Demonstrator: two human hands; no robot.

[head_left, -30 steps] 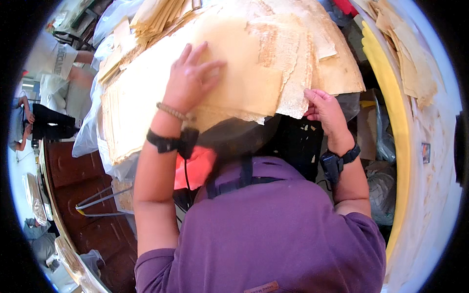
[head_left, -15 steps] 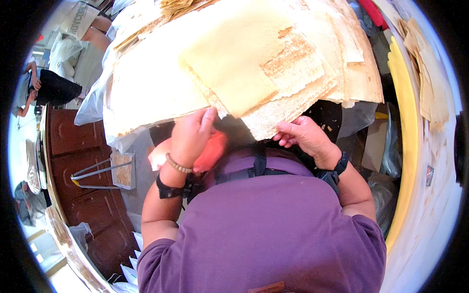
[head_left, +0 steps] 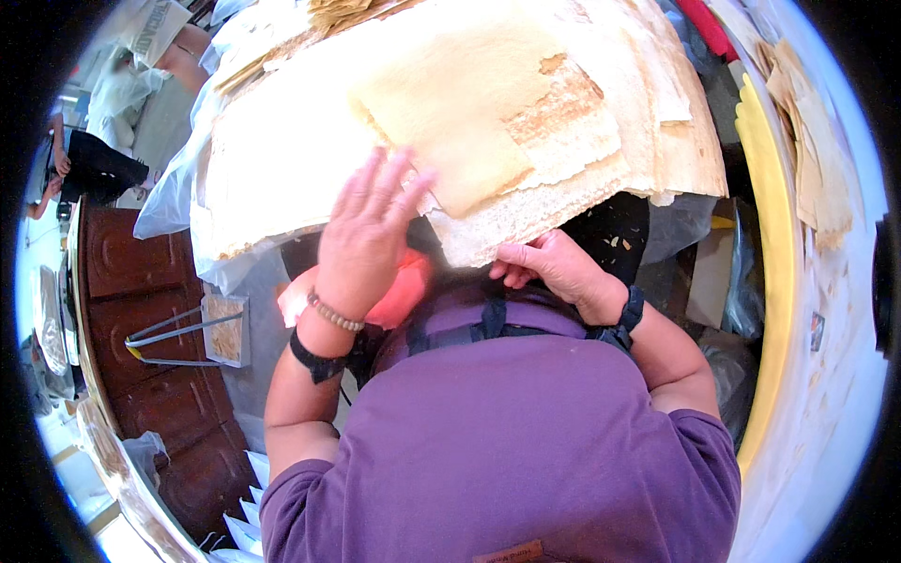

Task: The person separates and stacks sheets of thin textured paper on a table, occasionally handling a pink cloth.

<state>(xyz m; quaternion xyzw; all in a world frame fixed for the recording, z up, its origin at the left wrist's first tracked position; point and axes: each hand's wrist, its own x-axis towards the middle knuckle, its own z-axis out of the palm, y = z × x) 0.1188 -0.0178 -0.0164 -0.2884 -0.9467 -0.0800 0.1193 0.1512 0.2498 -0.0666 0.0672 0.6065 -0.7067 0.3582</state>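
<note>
Thin, rough-edged sheets lie layered across the work surface ahead of me. On top is a smooth tan sheet (head_left: 450, 113) with a ragged, flaky right side. Beneath its near edge juts a paler, coarse sheet (head_left: 488, 230), its corner hanging toward my waist. That corner is pinched between the thumb and fingers of my right hand (head_left: 563, 272). My left hand (head_left: 361, 235), fingers spread and slightly blurred, is over the near edge of a broad pale sheet (head_left: 272, 169); whether it touches is unclear. What the sheets are made of I cannot tell.
Clear plastic (head_left: 174, 202) drapes off the left side of the surface. A brown panelled board (head_left: 141, 253) and a metal-framed tool (head_left: 178, 328) are at left. Yellow padding (head_left: 765, 188) edges the right side, with loose tan sheets (head_left: 812, 169) beyond. Another person (head_left: 94, 169) is at far left.
My left hand has let go of the sheet's edge and opened, moving up over the sheets. My right hand has shifted left with the coarse sheet's corner.
</note>
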